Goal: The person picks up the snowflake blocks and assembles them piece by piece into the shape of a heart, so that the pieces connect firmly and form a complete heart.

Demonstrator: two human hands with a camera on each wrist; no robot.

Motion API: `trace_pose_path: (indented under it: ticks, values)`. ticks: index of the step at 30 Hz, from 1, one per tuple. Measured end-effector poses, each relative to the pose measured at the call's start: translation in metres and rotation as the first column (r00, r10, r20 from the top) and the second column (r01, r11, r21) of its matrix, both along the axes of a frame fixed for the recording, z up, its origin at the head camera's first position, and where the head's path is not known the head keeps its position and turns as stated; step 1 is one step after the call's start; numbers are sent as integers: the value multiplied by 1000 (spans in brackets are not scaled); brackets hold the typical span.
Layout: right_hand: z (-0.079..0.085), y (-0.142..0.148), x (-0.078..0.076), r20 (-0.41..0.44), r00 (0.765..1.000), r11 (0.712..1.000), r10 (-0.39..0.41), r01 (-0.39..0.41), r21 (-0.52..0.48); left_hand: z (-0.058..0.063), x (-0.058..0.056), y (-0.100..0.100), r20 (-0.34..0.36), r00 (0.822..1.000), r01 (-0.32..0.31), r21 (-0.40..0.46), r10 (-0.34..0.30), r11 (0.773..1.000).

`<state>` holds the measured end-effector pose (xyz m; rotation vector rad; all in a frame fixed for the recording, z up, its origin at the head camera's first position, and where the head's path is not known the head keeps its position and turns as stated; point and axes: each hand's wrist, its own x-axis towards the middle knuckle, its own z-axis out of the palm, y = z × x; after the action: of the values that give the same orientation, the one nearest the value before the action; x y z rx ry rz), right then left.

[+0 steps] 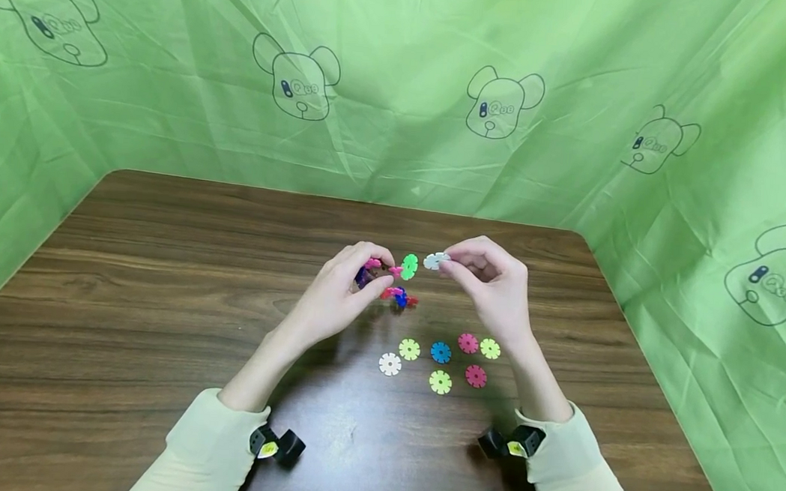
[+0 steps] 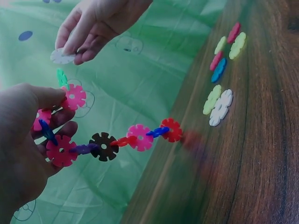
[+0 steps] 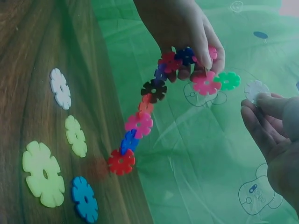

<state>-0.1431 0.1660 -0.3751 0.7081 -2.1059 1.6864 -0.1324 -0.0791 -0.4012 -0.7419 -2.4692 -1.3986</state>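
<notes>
"What's each hand doing?"

"The left hand [image 1: 332,291] is gripping a chain of linked discs [image 2: 109,155]; the right hand [image 1: 501,290] is pinching a white disc [image 1: 435,261]."

"Touching?"

"It's hovering just beside the chain's green end disc [image 1: 410,261] (apparently apart; the wrist views are hazy), above the table [image 1: 158,336]."

Brown table [image 1: 160,299]; seven notched discs [image 1: 441,377] (one blue) lie flat.

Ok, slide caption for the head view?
Left fingers hold a chain ending in a green disc; right fingers pinch a white disc; seven loose discs lie nearby.
</notes>
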Motion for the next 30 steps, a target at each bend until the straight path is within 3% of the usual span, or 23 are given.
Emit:
trace_pose_path:
  ticks: [8,18,30]
  values:
    - [1,-4,3,-50,999,1000,17,-18,-25,1,1,2,-17,1000,2,-21,-3,1000]
    - [-3,-6,3,-101,995,999,14,-10,33,1,2,2,-76,997,26,-32,-28,999]
    - [-3,-7,2,-160,987,996,33,-20,84,2,3,3,-76,997,19,-31,-21,999]
